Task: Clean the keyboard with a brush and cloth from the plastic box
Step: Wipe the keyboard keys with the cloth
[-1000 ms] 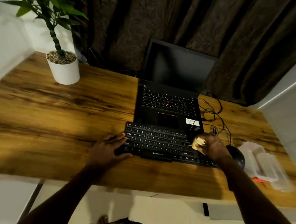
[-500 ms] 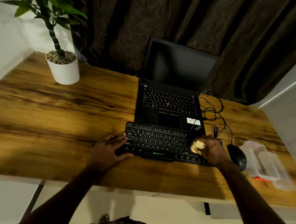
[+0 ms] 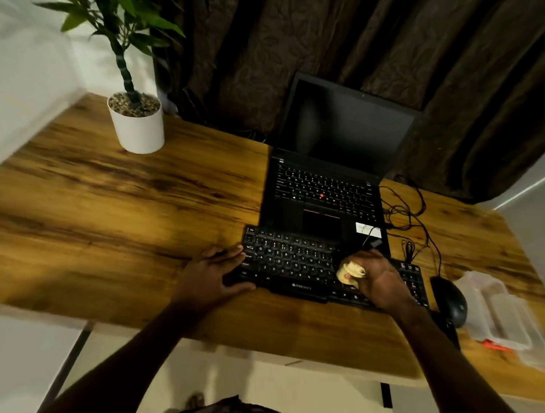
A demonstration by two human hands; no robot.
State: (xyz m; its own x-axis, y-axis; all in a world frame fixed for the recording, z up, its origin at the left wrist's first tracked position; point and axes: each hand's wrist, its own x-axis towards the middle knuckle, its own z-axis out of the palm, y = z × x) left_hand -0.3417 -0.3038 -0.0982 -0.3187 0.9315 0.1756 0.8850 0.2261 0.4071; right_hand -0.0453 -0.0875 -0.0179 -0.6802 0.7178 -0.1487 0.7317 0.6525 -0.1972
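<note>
A black external keyboard (image 3: 295, 262) lies on the wooden desk (image 3: 106, 216) in front of an open laptop. My left hand (image 3: 210, 277) rests flat on the keyboard's left end, fingers straight. My right hand (image 3: 379, 278) grips a bunched yellow cloth (image 3: 350, 270) and presses it on the keys right of the keyboard's middle. A clear plastic box (image 3: 501, 316) with its lid sits at the desk's right edge, with something orange beside it. No brush shows plainly.
The black laptop (image 3: 327, 183) stands open behind the keyboard, its screen dark. A black mouse (image 3: 450, 299) and tangled cables (image 3: 406, 220) lie to the right. A white plant pot (image 3: 137, 126) stands at the back left. Dark curtains hang behind the desk.
My right hand has slid the cloth leftward along the keyboard, from near its right end toward the middle. My left hand has stayed on the left end.
</note>
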